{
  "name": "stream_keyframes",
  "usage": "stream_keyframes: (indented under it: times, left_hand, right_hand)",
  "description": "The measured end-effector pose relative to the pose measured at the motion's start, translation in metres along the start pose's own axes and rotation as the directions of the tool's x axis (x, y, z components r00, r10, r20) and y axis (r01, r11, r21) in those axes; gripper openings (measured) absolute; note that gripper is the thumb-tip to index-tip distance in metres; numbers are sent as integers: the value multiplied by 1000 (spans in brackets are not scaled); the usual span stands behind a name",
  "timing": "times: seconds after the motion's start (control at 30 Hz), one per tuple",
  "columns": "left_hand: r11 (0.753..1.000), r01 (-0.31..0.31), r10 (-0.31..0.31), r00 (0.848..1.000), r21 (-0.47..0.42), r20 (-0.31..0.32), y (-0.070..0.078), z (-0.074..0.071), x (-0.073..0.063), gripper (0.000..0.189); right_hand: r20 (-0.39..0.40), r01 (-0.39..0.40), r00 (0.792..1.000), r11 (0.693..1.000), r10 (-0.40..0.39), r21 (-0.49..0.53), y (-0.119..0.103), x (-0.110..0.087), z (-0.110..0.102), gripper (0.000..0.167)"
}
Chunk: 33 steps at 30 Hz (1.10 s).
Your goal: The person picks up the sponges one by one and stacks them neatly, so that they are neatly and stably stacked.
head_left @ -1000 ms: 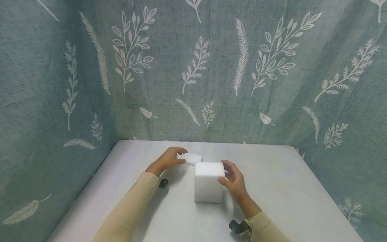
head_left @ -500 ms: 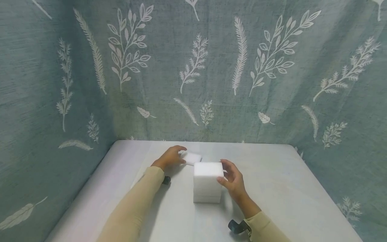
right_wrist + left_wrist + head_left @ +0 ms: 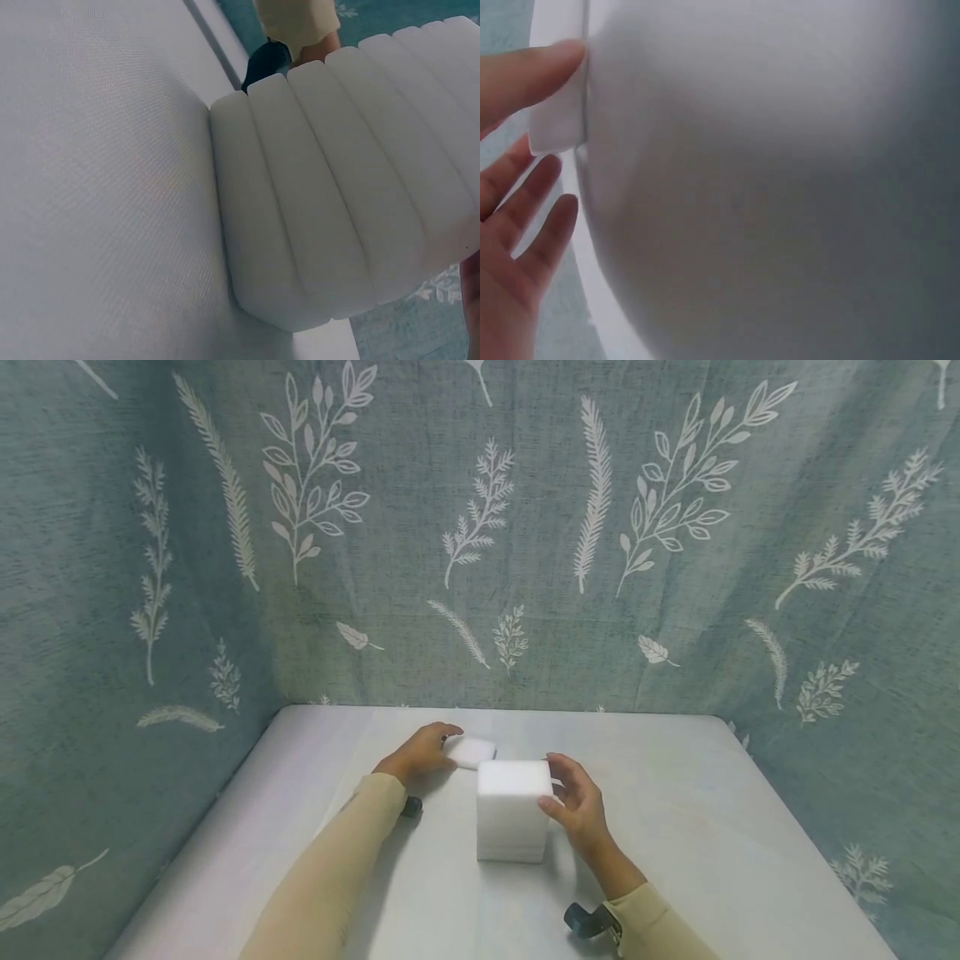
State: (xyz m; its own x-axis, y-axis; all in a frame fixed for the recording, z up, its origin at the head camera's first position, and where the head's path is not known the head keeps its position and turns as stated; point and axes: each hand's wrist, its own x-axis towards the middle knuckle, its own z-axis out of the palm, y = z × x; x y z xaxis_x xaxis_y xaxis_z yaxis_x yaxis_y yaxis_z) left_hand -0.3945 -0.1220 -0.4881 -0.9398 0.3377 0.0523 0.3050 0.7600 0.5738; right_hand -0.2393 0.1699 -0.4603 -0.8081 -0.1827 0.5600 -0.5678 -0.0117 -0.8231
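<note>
In the head view a single white sponge (image 3: 474,752) lies flat on the table, left of and behind an upright stack of white sponges (image 3: 513,814). My left hand (image 3: 422,752) holds the sponge's left end, thumb on the near side and fingers on the far side. From the left wrist, the thumb tip presses against the sponge (image 3: 559,112) while the other fingers spread out below. My right hand (image 3: 582,808) grips the right side of the stack, thumb at its near corner. Several layers of the stack (image 3: 345,180) show in the right wrist view; most of that hand is out of frame.
A white-covered table (image 3: 712,827) spreads beneath everything. Green curtain (image 3: 540,543) with white leaf prints surrounds its back and sides. A dark wrist camera (image 3: 588,921) juts from the right sleeve.
My left forearm has shifted slightly to the right, the hand staying at the single sponge. My right hand and the stack hold still; the head view has drifted a little.
</note>
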Motion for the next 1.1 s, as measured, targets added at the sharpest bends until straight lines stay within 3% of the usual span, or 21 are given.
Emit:
stream_keyframes:
  times: [0.4,0.83,1.1]
  left_hand:
    - [998,-58,59,997,18,-45,3,-14,-24,63]
    - [981,-165,171,984,104,-54,26,-27,-58,59]
    - [966,-218,233,967,137,-99,40,-30,-73,55]
  right_hand:
    - [5,16,1000,997,-17,79,18,-1,-3,57]
    - [6,37,999,997,-37,63,23,-1,0,58]
    - [13,49,999,996,-51,79,22,0,0,56]
